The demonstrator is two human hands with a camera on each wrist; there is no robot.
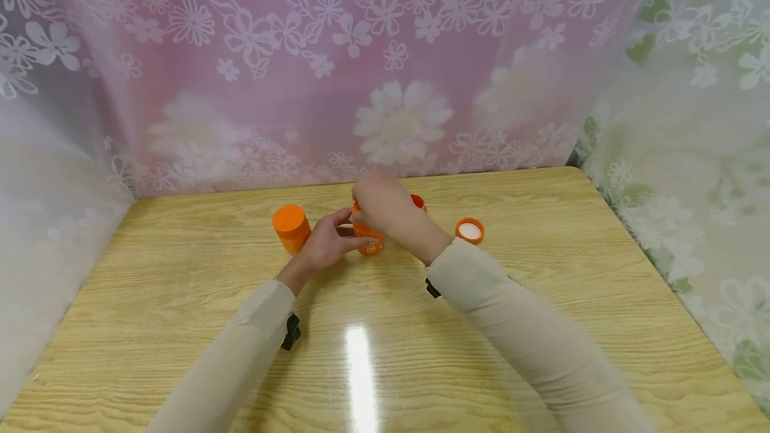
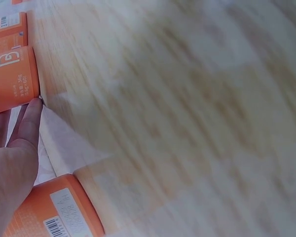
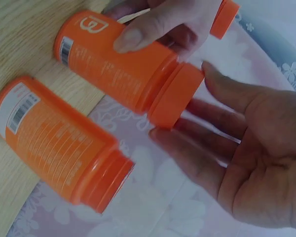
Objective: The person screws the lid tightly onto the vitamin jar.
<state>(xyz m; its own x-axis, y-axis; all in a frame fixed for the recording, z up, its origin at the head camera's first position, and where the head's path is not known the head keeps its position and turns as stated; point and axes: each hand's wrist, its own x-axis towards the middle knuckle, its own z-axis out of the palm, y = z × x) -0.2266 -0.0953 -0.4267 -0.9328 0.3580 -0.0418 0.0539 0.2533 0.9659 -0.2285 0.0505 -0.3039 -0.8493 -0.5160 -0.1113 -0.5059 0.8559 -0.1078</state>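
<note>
An orange bottle [image 3: 113, 66] with its cap on stands on the table in the middle. My left hand [image 1: 327, 242] holds its body from the left, the thumb across the front near the white logo. Over its top is my right hand [image 1: 388, 209], with thumb and fingertips around the ribbed orange cap [image 3: 175, 96]. Beyond the right hand, a second orange bottle [image 3: 59, 143] stands uncapped, its neck bare in the right wrist view. A third, capped bottle [image 1: 291, 229] is just left of the left hand.
A loose orange cap [image 1: 470, 230] with a white inside lies face up on the wood-grain table [image 1: 511, 366], right of the bottles. A pink floral curtain [image 1: 313, 85] hangs behind the table's back edge, and pale floral sheets flank both sides.
</note>
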